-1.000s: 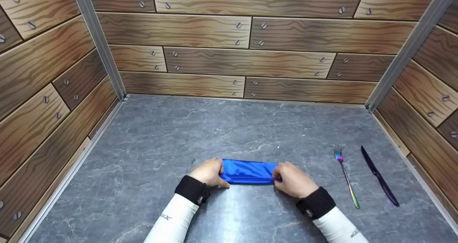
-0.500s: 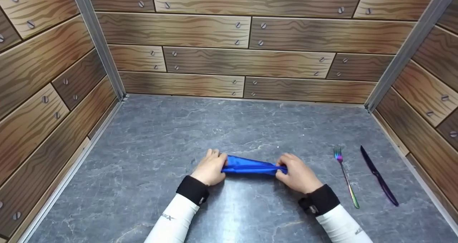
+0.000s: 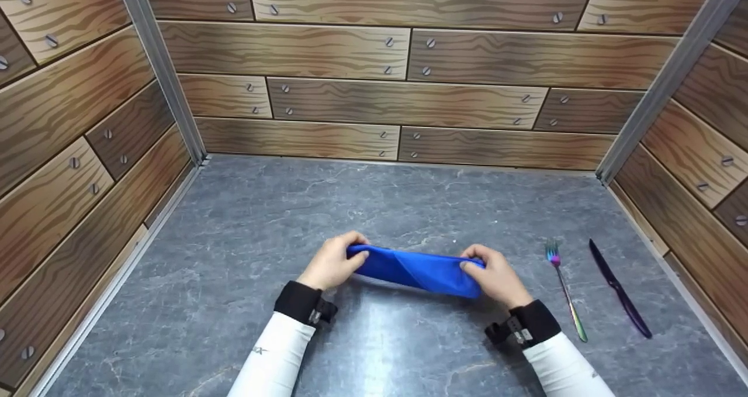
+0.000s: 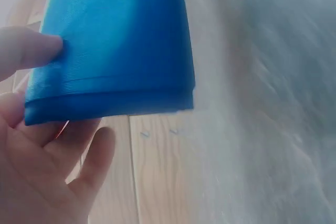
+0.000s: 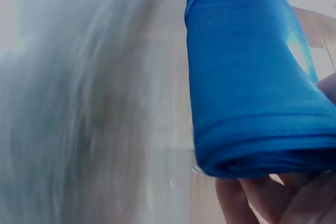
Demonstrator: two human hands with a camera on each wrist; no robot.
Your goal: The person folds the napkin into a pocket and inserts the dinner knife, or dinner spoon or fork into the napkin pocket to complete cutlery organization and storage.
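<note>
A folded blue cloth is stretched between both hands over the grey table, its near face showing a slanted fold. My left hand pinches its upper left corner, thumb on the near face and fingers behind. At the other end my right hand pinches the upper right corner. In the left wrist view the thumb presses on the flat, layered cloth. Rolled-looking layers of the cloth show at its end in the right wrist view, where fingers lie behind it.
A rainbow-coloured fork lies on the table to the right of the right hand. Farther right is a dark purple knife. Wood-patterned walls enclose the table at the back and both sides.
Both hands have lifted the cloth from the table and tilted it, so its broad face now turns toward me. The hands have moved slightly apart. Fork and knife stay put.
</note>
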